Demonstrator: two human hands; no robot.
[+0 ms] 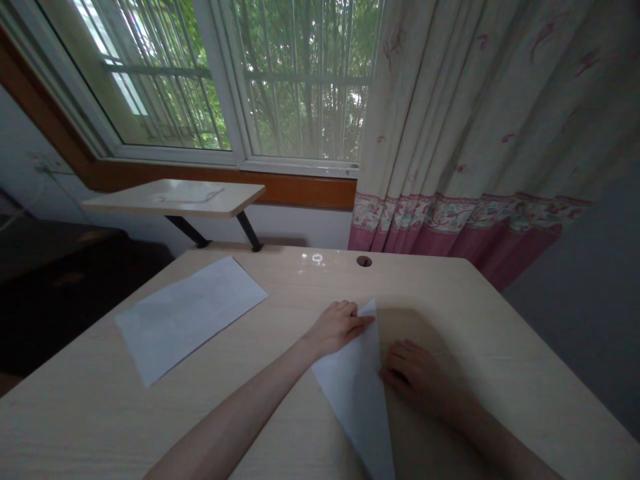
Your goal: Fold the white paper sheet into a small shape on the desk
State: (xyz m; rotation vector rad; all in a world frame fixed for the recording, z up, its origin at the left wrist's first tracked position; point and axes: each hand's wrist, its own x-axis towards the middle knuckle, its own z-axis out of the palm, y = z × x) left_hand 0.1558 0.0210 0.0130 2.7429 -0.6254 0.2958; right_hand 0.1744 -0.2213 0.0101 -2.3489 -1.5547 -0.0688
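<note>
A white sheet of paper (356, 393), folded to a long pointed shape, lies on the table with its tip away from me. My left hand (334, 328) presses down near that tip, most of its fingers curled and one digit stretched across the paper. My right hand (413, 373) rests by the straight right edge of the folded paper, loosely closed, its fingertips at the edge. Nothing shows inside the right hand. The near end of the folded paper runs out of view at the bottom.
Another white sheet (193, 317) lies flat on the left of the light wooden table (280, 427). At the back left stands a small raised shelf (120, 200) on black supports, carrying a white item (187, 192). A round cable hole (364, 262) is near the back edge, before the curtain (450, 133).
</note>
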